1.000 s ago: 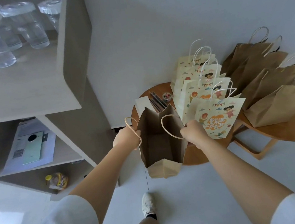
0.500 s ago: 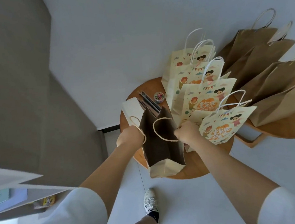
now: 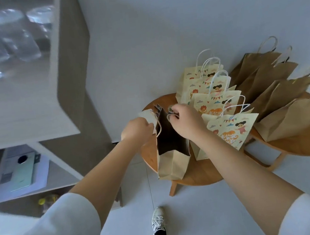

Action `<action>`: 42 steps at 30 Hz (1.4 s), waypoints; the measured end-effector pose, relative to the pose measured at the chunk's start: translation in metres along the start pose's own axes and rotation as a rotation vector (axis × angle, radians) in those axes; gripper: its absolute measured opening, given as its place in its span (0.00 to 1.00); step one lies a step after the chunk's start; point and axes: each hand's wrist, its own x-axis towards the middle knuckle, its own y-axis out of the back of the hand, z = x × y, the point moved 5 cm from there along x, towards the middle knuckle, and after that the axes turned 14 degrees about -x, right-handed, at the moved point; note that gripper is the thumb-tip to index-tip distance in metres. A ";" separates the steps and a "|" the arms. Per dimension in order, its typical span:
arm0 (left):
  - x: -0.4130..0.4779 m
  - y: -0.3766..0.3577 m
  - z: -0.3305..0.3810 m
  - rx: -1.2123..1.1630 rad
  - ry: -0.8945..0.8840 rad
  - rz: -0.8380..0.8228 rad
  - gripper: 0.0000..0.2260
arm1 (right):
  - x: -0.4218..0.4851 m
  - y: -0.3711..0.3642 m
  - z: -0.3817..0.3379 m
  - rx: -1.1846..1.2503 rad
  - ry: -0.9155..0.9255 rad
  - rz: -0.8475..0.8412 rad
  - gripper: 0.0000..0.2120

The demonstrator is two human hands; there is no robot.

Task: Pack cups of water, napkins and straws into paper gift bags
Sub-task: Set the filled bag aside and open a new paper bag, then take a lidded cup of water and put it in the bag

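Right hand [image 3: 188, 122] has shifted from the right rim of the paper bag [image 3: 172, 163] across its mouth to the far handle [image 3: 168, 116]. View has swung back left, so the shelf unit [image 3: 23, 105] fills the left side again.

- Paper bag: plain kraft, upright on the round wooden bench [image 3: 201, 177], near its front-left edge. Mouth wide open, inside dark; contents cannot be told.
- Right hand: fingers curled and pinched on the far handle cord, wrist over the bag's right rim.
- Left hand [image 3: 136, 132]: fingers clamped on the bag's left rim. The other handle [image 3: 159, 130] hangs as a loop just beside the knuckles.
- Napkins [image 3: 146, 114]: a white patch at the left fingertips, probably the stack; edges blurred.
- Straws [image 3: 158, 108]: dark sticks on the bench just behind the bag, mostly hidden.
- Cups of water [image 3: 20, 47]: clear, clustered on top of the shelf unit, heavily motion-blurred, well apart from the bag.
- Printed bags [image 3: 232, 126]: cream, cartoon print, white handles, standing in an overlapping row right of the open bag; the nearest touches the right forearm.
- Brown bags [image 3: 285, 114]: leaning in a row further right, on a 2nd bench [image 3: 308, 146].
- Lower shelf: a phone [image 3: 21, 175] lying on papers.
- Floor: 1 shoe [image 3: 158, 223] below the bench.
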 end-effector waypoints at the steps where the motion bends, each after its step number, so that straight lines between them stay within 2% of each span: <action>1: -0.013 0.009 0.003 0.018 -0.036 0.019 0.14 | -0.006 0.008 -0.014 -0.025 0.057 0.031 0.15; 5: -0.062 0.052 0.005 0.090 -0.128 0.142 0.14 | -0.030 0.027 -0.068 -0.064 0.249 0.079 0.18; 10: -0.109 0.125 -0.008 0.124 -0.149 0.294 0.13 | -0.053 0.038 -0.136 0.062 0.394 0.106 0.19; 12: -0.118 0.158 -0.017 0.120 -0.148 0.371 0.13 | -0.058 0.042 -0.166 0.079 0.466 0.165 0.18; 16: -0.118 0.216 -0.040 0.092 -0.116 0.464 0.14 | -0.062 0.056 -0.229 0.037 0.664 0.347 0.14; 20: -0.088 0.277 -0.063 0.185 -0.063 0.504 0.14 | -0.036 0.056 -0.297 -0.106 0.769 0.329 0.15; 26: -0.017 0.365 -0.107 0.076 -0.005 0.581 0.25 | 0.032 0.032 -0.393 -0.214 0.737 0.125 0.18; 30: 0.028 0.395 -0.111 0.053 -0.046 0.525 0.28 | 0.074 0.014 -0.439 -0.216 0.632 0.085 0.17; 33: 0.066 0.417 -0.123 -0.201 -0.025 0.561 0.34 | 0.096 0.006 -0.463 -0.149 0.576 0.152 0.19; 36: 0.094 0.423 -0.133 -0.463 -0.052 0.555 0.37 | 0.112 0.003 -0.477 -0.103 0.568 0.197 0.30; 38: 0.105 0.418 -0.138 -0.578 -0.083 0.537 0.34 | 0.119 0.002 -0.481 -0.093 0.569 0.194 0.30; 40: 0.109 0.413 -0.141 -0.602 -0.102 0.550 0.26 | 0.124 -0.001 -0.482 -0.087 0.590 0.205 0.25; 42: 0.110 0.411 -0.143 -0.596 -0.111 0.573 0.22 | 0.123 -0.003 -0.479 -0.052 0.598 0.220 0.23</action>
